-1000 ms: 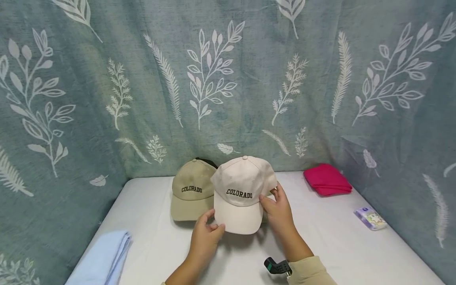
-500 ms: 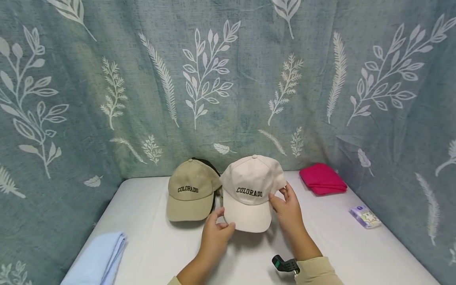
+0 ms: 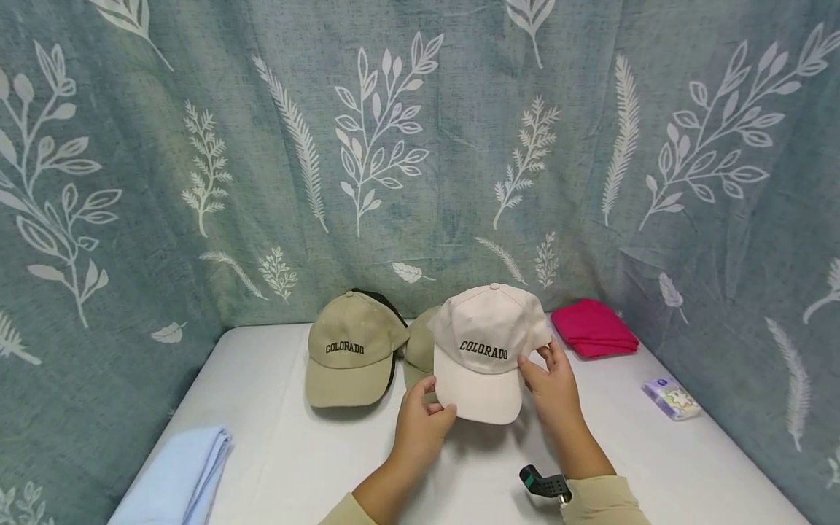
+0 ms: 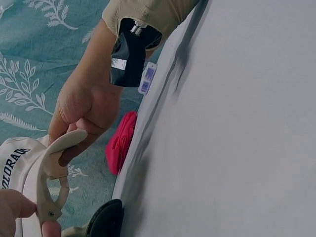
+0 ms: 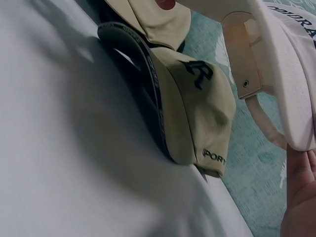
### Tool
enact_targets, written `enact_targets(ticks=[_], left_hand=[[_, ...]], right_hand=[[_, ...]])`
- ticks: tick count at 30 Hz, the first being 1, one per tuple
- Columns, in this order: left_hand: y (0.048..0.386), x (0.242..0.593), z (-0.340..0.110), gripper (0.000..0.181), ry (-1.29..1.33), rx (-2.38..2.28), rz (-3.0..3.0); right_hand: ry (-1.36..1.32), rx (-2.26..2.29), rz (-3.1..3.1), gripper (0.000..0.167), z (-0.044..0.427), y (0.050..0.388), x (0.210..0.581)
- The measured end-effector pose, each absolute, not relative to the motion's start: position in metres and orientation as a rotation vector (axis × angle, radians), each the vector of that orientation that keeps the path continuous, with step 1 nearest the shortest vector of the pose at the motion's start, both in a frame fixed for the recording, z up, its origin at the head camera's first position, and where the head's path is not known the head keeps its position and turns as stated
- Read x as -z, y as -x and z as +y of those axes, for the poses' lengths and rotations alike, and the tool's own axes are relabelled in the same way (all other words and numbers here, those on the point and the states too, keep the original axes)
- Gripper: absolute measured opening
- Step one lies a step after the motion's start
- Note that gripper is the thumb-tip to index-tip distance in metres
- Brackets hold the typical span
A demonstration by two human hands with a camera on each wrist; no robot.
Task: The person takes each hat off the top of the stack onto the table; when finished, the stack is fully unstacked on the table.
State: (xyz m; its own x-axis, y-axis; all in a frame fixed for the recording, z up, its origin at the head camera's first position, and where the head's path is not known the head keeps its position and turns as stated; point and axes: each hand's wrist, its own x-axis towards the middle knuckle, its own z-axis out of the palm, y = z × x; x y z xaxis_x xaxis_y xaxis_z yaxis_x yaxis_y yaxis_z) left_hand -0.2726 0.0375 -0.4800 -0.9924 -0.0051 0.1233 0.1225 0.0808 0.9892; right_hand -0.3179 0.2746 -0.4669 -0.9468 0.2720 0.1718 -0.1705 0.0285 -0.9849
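Observation:
Both hands hold up a cream baseball cap (image 3: 487, 394) lettered COLORADO, its brim facing the head camera. My left hand (image 3: 420, 429) pinches the left side of the brim. At the cap's right side, my right hand (image 3: 554, 383) grips the edge between thumb and fingers. Just behind it, partly hidden, is an olive cap (image 3: 418, 348); the right wrist view shows R and SPORT on this olive cap (image 5: 202, 113). A khaki COLORADO cap (image 3: 351, 357) stands to the left, with a black one (image 3: 383, 297) mostly hidden behind it.
A folded red cloth (image 3: 593, 329) lies at the back right of the white table (image 3: 282, 437). Nearer the right edge is a small purple-and-white packet (image 3: 672, 399). A folded light-blue cloth (image 3: 173, 477) lies at front left. A leaf-patterned curtain (image 3: 459, 182) surrounds the table.
Both hands have carried the cream cap to the right, from in front of the khaki cap. The olive cap behind it has come partly into sight.

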Motion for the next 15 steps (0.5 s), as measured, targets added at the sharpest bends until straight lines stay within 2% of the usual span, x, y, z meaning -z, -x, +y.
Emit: enact_targets(ticks=[15], left_hand=[[0.282,0.478,0.071,0.059,0.161,2.004,-2.288]], right_hand=[[0.233,-1.957,-1.981,0.077,0.306,0.315,0.469]])
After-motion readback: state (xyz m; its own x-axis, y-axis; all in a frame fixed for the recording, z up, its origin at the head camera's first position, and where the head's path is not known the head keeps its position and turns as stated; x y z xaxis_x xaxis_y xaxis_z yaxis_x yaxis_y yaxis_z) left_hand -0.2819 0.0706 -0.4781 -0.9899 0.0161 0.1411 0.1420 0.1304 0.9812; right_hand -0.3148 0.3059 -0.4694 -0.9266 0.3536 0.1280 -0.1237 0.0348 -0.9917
